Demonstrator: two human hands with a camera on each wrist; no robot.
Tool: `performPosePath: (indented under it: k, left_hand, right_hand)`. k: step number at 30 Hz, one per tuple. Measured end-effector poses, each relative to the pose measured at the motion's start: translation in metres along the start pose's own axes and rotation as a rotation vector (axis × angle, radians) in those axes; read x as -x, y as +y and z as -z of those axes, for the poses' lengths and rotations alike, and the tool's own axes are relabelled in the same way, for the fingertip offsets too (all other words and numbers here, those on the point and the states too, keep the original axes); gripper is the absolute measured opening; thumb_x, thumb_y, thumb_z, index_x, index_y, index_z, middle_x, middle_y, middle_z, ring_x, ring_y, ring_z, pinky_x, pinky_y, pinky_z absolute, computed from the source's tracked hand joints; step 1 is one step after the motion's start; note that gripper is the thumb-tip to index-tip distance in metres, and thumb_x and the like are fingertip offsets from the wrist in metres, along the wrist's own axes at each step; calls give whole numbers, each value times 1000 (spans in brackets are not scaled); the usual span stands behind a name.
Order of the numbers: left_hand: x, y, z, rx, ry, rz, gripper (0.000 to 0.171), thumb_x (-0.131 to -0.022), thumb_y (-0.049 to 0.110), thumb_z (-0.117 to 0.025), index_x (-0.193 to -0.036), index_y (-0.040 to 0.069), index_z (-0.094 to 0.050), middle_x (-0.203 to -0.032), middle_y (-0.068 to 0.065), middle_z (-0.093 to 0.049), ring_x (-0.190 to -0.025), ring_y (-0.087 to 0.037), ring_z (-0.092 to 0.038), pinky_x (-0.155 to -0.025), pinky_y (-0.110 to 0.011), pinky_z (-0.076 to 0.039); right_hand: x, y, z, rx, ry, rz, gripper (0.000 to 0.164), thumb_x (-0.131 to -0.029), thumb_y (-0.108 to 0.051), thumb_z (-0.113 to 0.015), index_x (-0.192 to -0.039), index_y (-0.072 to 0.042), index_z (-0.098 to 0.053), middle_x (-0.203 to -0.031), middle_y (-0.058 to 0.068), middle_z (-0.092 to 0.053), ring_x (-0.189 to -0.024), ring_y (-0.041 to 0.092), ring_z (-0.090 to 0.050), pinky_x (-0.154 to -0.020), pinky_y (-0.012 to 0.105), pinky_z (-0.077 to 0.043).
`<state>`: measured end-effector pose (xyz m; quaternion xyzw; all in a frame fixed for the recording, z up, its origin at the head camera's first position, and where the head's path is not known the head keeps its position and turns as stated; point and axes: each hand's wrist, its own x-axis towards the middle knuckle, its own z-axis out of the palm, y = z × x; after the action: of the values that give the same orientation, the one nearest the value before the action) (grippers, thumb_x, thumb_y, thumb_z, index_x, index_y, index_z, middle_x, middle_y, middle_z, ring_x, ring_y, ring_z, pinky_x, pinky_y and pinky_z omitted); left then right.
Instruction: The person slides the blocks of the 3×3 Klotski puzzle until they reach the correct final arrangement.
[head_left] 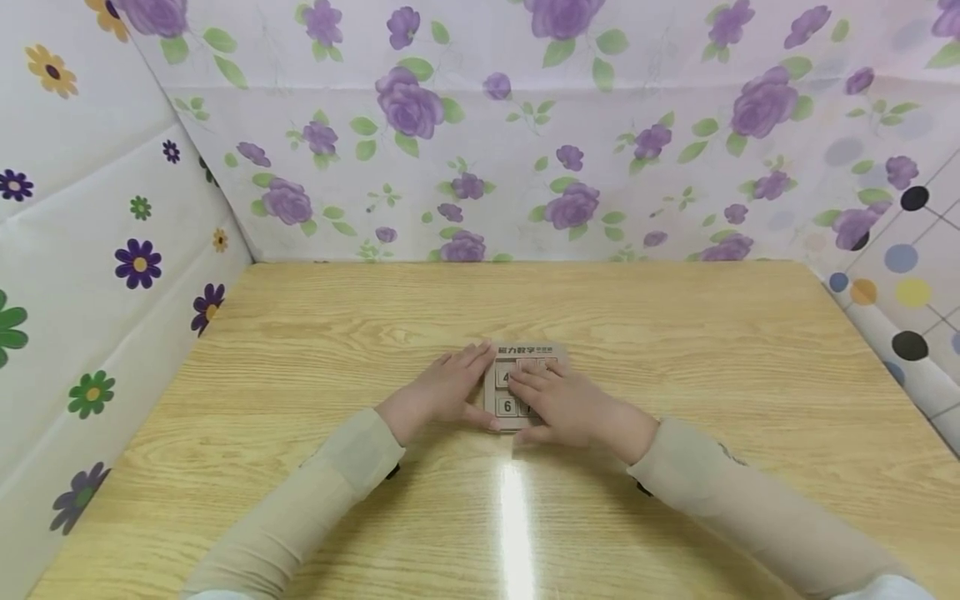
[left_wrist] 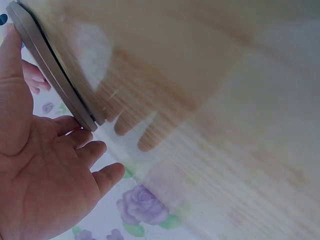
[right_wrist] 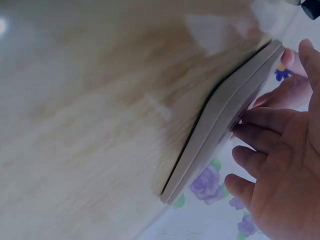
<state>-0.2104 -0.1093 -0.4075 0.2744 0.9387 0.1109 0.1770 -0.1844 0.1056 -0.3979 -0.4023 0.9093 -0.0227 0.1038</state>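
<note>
A sliding number puzzle [head_left: 489, 398] lies flat on the wooden table, with square tiles such as 4 and 6 and dark printing along its far edge. My left hand [head_left: 442, 387] holds its left side, fingers at the far corner and thumb at the near corner. From the right, my right hand [head_left: 564, 407] reaches over the tiles, fingertips resting on them and hiding several numbers. In the left wrist view, the left thumb and index fingertip meet opposite ends of the puzzle [left_wrist: 55, 75]. The right wrist view has the right fingers [right_wrist: 265, 120] extended over its face.
The wooden table [head_left: 315, 333] stretches around the puzzle, with a bright light reflection near its front. Behind it hangs a cloth [head_left: 510, 167] with purple flowers. A daisy-patterned cloth [head_left: 90, 250] borders the left, and a dotted one [head_left: 911, 283] the right.
</note>
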Motion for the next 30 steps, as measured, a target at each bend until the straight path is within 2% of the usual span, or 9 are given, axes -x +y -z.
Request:
performPosePath:
  k: [12, 23, 30]
  left_hand:
    - [1, 1, 1, 4, -9, 11, 112, -74, 62, -68, -153, 8, -12, -160, -7, -5, -147, -27, -9, -119, -49, -13]
    - [2, 2, 1, -3, -3, 12, 112, -73, 62, -69, -153, 7, -13, -160, -9, -6, -147, -28, -10, -119, -49, -13]
    - [0, 1, 0, -5, -6, 10, 112, -74, 63, -68, -153, 7, -12, -160, -8, -5, -147, -27, -9, -119, -48, -13]
  right_hand:
    - [12, -8, 1, -35, 11, 26, 78, -91, -55, -51, -143, 1, -39, -152, 15, -33, -143, 33, -24, -118, 53, -18]
    - [14, 10, -3, -65, 35, -55, 81, -90, -56, -52, -146, 0, -34, -153, 15, -31, -143, 34, -24, -118, 51, -16]
    - [11, 12, -3, -94, 35, -52, 79, -91, -56, -50, -147, -2, -33, -154, 13, -30, -144, 34, -22, -118, 52, -16]
